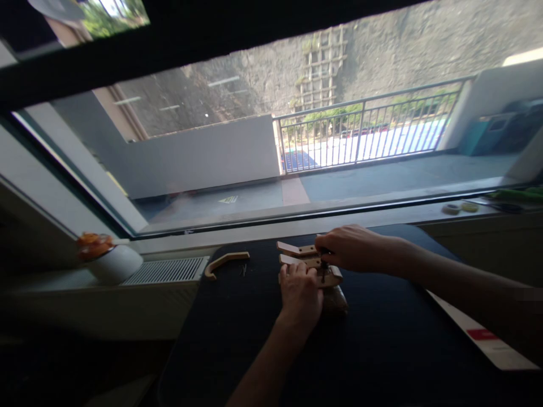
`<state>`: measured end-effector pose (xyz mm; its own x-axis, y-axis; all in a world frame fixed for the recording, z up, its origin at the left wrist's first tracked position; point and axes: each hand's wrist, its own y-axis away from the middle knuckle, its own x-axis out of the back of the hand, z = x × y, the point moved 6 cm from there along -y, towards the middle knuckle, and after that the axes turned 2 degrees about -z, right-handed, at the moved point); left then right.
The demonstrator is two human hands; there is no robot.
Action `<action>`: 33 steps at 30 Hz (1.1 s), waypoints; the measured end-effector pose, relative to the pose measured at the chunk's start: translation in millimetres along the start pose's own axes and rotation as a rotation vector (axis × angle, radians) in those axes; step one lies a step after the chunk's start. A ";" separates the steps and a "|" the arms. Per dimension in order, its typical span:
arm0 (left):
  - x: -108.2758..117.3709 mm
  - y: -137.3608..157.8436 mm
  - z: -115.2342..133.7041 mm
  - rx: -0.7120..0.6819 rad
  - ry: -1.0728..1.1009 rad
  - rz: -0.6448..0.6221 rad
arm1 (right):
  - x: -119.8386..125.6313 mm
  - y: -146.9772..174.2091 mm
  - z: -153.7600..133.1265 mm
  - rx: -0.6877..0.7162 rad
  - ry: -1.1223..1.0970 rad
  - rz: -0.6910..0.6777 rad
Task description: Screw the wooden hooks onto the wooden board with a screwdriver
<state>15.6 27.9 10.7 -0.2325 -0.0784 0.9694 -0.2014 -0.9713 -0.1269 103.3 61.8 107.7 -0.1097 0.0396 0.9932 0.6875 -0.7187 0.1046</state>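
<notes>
On the dark table, a small wooden assembly of pale angled pieces lies under both my hands. Two angled arms with dark holes, one of them a wooden arm, stick out to its left. My left hand grips the near side, its fingers bent over the wood and hiding part of it. My right hand is closed around a dark screwdriver, held upright with its shaft pointing down at the wood. The exact contact of its tip is too dark to make out. Beneath the assembly shows a brownish, shiny packet.
A loose curved wooden piece lies at the table's far left, beside several thin screws. A white pot with orange flowers stands on the sill. Tape rolls lie at right. A pale board sits beneath my right arm.
</notes>
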 end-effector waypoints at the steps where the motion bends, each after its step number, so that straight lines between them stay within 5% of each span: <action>1: 3.0 2.0 -2.3 -0.017 -0.026 -0.012 | -1.3 0.4 0.0 0.007 -0.015 0.003; 13: -8.9 -2.5 3.5 -0.235 -0.212 -0.170 | -3.6 -0.9 -1.0 -0.010 -0.078 -0.046; 33: -10.8 -2.1 2.0 -0.259 -0.142 -0.103 | -2.8 -2.2 -0.7 -0.003 -0.035 -0.078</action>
<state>20.4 30.3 0.8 -0.0669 -0.0312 0.9973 -0.4570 -0.8875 -0.0584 101.6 62.8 104.6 -0.1376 0.1204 0.9831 0.6756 -0.7145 0.1821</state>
